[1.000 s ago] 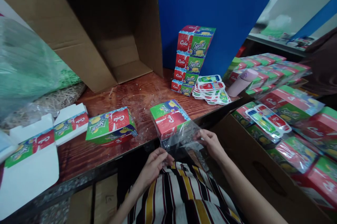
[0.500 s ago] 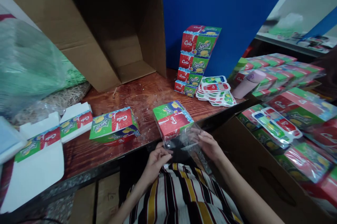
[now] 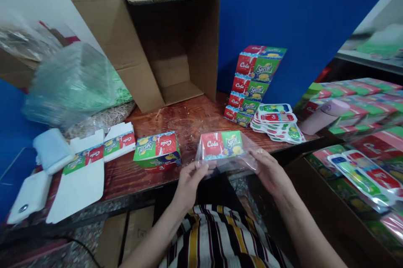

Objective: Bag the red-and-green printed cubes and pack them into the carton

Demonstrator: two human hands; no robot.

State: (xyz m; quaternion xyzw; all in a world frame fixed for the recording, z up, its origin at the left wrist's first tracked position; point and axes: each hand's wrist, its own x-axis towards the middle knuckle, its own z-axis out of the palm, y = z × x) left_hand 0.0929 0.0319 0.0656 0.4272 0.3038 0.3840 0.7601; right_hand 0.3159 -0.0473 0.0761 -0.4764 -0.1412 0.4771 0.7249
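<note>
A small red and green Cola and Sprite box (image 3: 222,145) sits inside a clear plastic bag (image 3: 244,161) at the near edge of the wooden table (image 3: 176,123). My left hand (image 3: 191,180) pinches the bag's near left side. My right hand (image 3: 270,170) grips the bag's right side, fingers curled over the film. Another box of the same print (image 3: 157,151) lies on the table just left of my hands.
A big open cardboard carton (image 3: 163,45) lies on its side at the back. A stack of the printed boxes (image 3: 253,81) and flat cards (image 3: 276,119) stand at the right. Unfolded box blanks (image 3: 85,167) lie left. Bagged boxes (image 3: 355,150) fill cartons on the right.
The bagged box has been turned so its Cola and Sprite face points at me, and both hands have moved up closer to it. The view has tilted up and shifted left.
</note>
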